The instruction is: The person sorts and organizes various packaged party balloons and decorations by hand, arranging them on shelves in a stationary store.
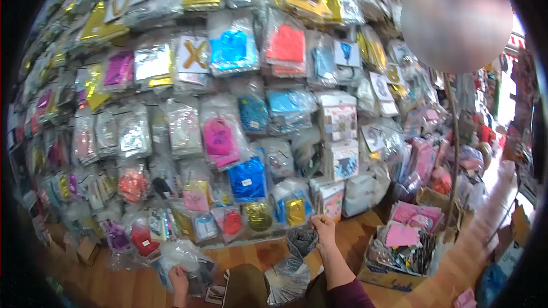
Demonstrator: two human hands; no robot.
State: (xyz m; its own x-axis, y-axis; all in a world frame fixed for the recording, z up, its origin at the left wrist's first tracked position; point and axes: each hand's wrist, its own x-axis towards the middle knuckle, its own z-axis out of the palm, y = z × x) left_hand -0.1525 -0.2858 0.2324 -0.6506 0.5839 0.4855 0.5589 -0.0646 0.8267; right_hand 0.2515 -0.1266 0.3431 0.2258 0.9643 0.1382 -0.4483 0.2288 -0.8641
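At the left, your left hand (178, 279) has its fingers curled in at the near edge of a clear plastic bag (187, 252); they look closed on it, though the grip itself is partly hidden. The bag spreads ahead of those fingers and to both sides. Well to the right of them, between your knees (245, 288), lies a pile of clear packets (285, 288). Above it hangs the dark grey bundle (301, 243), just left of and below the fingers of your right hand (325, 231), which are pinched together on its upper right rim. Your right hand is clearly the nearer one to it. The bundle looks rounded, with no plain long axis; whether it joins the packets cannot be told. Right of those fingers, well apart, stands a cardboard box (388, 278)
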